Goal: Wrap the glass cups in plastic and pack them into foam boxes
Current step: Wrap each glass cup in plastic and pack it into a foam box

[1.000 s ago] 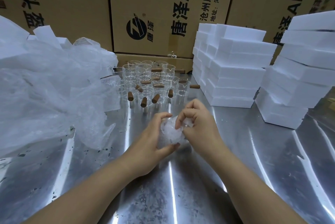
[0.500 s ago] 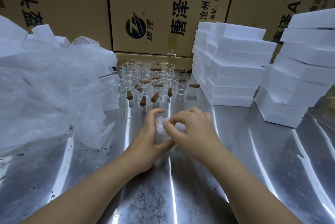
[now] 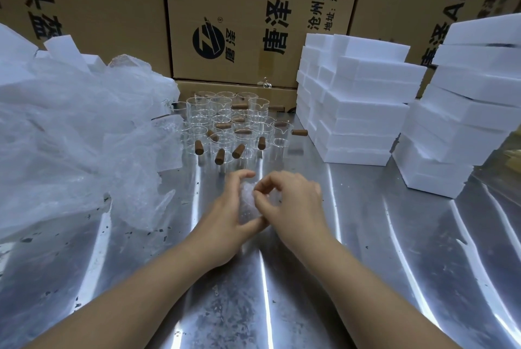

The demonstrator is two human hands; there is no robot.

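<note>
While both hands meet above the steel table, the left hand cups a plastic-wrapped glass cup between curled fingers and thumb; the right hand pinches the wrap at its top; unwrapped glass cups stand just behind; foam boxes are stacked to the right; loose plastic is heaped on the left.

Plastic heap left on table; cups centre behind hands; foam boxes right; cartons behind all.
</note>
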